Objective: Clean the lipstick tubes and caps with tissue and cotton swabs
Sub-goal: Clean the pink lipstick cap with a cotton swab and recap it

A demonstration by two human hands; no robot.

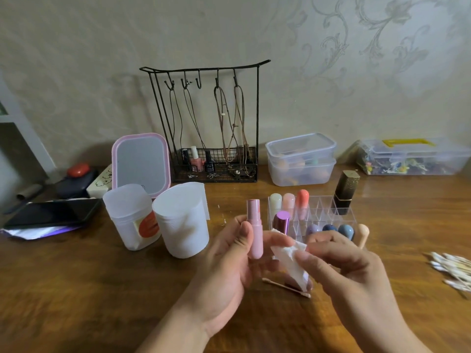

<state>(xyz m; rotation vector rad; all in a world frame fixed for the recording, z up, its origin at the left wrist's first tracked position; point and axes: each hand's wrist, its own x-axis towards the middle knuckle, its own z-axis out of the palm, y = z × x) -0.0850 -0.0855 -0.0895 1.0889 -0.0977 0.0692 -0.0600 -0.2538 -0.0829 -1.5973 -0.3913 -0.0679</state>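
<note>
Partly hidden behind tissue [289, 261]: cotton swab [285, 287].

A pale wall [102, 59] rose behind the table, its wallpaper carrying a faint grey floral scroll pattern [387, 34] that was clearest toward the upper right. The wooden table [89, 289] was a warm brown with a streaked grain, and its far right stretch caught a soft glossy sheen from dim, yellowish indoor light. At the far left edge a white shelf frame [17, 118] stood against the wall, with shadow gathered beneath it.
</note>
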